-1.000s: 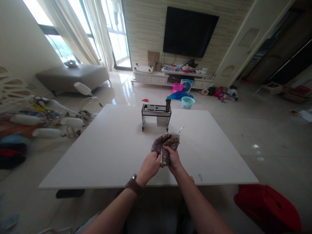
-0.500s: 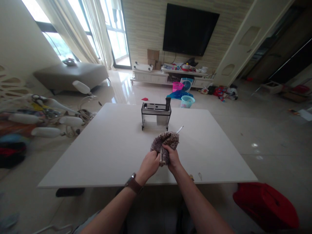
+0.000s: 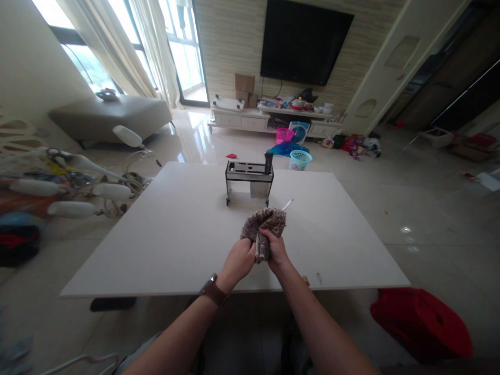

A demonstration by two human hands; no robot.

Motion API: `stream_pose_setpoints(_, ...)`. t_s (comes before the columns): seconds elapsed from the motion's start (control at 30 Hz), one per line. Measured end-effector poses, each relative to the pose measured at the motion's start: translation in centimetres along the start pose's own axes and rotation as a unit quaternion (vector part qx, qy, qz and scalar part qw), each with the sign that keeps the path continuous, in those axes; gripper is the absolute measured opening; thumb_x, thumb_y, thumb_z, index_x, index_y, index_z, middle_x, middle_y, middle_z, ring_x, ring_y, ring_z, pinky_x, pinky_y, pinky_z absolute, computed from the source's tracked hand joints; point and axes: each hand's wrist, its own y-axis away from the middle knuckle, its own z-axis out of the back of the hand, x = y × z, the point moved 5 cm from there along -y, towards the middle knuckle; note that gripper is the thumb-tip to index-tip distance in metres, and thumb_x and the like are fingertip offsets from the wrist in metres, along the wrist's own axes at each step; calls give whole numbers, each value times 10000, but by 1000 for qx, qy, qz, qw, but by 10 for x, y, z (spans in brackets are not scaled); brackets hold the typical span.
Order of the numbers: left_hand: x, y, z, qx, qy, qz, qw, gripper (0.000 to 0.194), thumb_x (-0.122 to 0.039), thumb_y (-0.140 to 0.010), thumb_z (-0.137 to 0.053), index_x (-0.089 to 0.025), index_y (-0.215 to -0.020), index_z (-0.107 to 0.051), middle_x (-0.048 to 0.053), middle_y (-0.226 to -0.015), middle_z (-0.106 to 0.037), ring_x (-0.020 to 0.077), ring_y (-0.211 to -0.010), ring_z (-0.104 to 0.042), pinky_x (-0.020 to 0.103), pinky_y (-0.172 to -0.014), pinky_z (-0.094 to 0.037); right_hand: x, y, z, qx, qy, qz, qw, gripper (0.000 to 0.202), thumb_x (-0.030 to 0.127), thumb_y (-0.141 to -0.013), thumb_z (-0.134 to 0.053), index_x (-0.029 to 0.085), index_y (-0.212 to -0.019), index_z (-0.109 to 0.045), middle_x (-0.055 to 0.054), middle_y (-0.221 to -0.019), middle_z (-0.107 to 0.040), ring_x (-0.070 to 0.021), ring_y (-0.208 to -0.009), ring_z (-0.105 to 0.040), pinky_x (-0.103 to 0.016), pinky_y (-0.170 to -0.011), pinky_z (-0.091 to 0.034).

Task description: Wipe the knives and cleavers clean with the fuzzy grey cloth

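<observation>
Over the white table (image 3: 164, 234), both hands are closed on a bunched brown-grey patterned cloth (image 3: 269, 221). My left hand (image 3: 239, 259) grips its left side, the fingertips tucked out of sight. On the right, my right hand (image 3: 276, 249) wraps the folded cloth, thumb on top. A thin pale pointed object (image 3: 288, 204) sticks out past the cloth's upper right; its kind and other end are hidden. Farther back stands a knife rack (image 3: 246, 169) with a black slotted top and clear sides. One knife (image 3: 268, 162) sits in its right end, black handle up, wide blade hanging inside.
Small scraps (image 3: 305, 280) lie by the table's near edge. A red stool-like object (image 3: 420, 323) is at the right front corner. Beyond the table are a turquoise basket (image 3: 300, 160) and a pink basket (image 3: 284, 136). A lamp with white shades (image 3: 74, 210) lies left.
The view has shifted slightly, so the table and rack appear a little higher. Both hands keep their hold on the cloth, with almost no visible movement.
</observation>
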Motion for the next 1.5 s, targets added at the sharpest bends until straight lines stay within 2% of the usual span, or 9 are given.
stream_pose_setpoints(0.37, -2, 0, 1, 8, 17, -8, 1000, 413, -295, -1019, -407, -121, -787, -701, 142, -857, -744, 167, -712, -558, 295, -663, -341, 0, -1, 0, 4, -3, 6, 1000, 352, 270, -520, -874, 156, -826, -744, -35, -833, -796, -168, -700, -717, -263, -672, -582)
stream_pose_setpoints(0.83, 2, -2, -1, 14, 24, -9, 1000, 407, -311, -1032, -410, -132, -801, -694, 138, -866, -748, 178, -745, -599, 292, -677, -364, -3, -3, 2, -1, 4, -1, 1000, 352, 267, -538, -872, 150, -846, -751, -25, -787, -788, -168, -677, -712, -266, -653, -578)
stream_pose_setpoints(1.5, 0, 0, 1, 8, 3, 1, 1000, 416, -315, -1018, -403, -131, -767, -680, 149, -850, -739, 173, -698, -564, 304, -653, -331, -1, 0, 0, -8, 1, -5, 1000, 379, 264, -511, -867, 140, -853, -757, -33, -787, -787, -165, -669, -707, -256, -631, -568)
